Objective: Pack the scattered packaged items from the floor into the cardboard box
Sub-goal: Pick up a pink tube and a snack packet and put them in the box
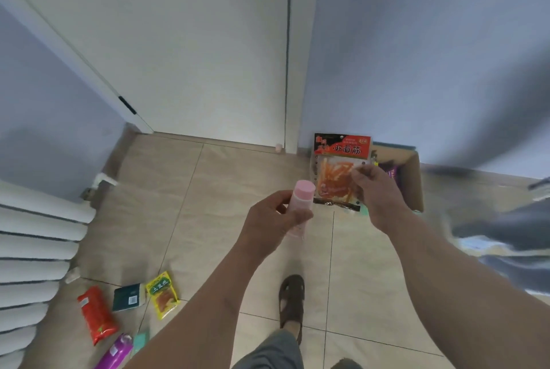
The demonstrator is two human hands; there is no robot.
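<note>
My left hand grips a pink bottle with a pink cap, held upright over the tiled floor. My right hand pinches a red and clear snack packet by its right edge, holding it up in front of the open cardboard box by the wall. Purple packaging shows inside the box. On the floor at lower left lie a red packet, a dark green pack, a yellow-green packet, a purple packet and a small teal item.
A white door stands ahead, with pale blue walls on both sides. A white ribbed object fills the left edge. My sandalled foot is on the tiles below my hands. Blurred grey fabric lies at the right.
</note>
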